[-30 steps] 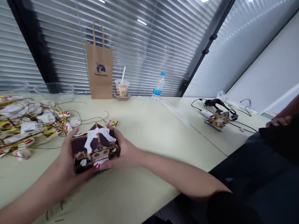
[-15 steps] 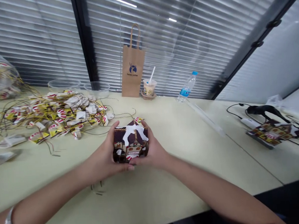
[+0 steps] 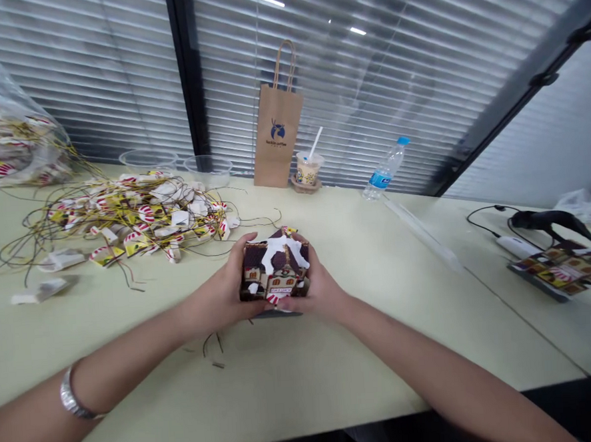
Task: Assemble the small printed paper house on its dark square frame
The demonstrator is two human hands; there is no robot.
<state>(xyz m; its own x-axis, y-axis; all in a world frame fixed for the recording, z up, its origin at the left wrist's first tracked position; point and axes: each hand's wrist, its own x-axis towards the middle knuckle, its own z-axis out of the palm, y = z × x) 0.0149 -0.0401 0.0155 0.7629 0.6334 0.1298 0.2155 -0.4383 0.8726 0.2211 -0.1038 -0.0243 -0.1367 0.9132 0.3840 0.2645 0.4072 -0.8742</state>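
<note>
Both hands now hold the small paper house (image 3: 274,270) a little further from the body and closer to the middle of the table (image 3: 333,352) than half a second ago, and the view has moved to the left, so more of the pile of striped tags with yellow wires (image 3: 135,217) is visible. The house itself looks almost the same between the palms, so I judge that the person is only adjusting and pressing it, not changing the hold.

The left hand (image 3: 224,295) closes around the left side of the house, with the thumb over the roof edge and the fingers under the base. The right hand (image 3: 319,287) does the same on the right side. Both are wrapped firmly on it; no fingers are spread free.

The house is just above the table, perhaps touching it at the bottom; I cannot tell. Its printed front with door and windows faces the person, the snowy roof points up and slightly away. Its long axis runs left to right, from one palm to the other.

Behind stand a brown paper bag (image 3: 277,142), a cup with straw (image 3: 308,170) and a water bottle (image 3: 385,172).
</note>
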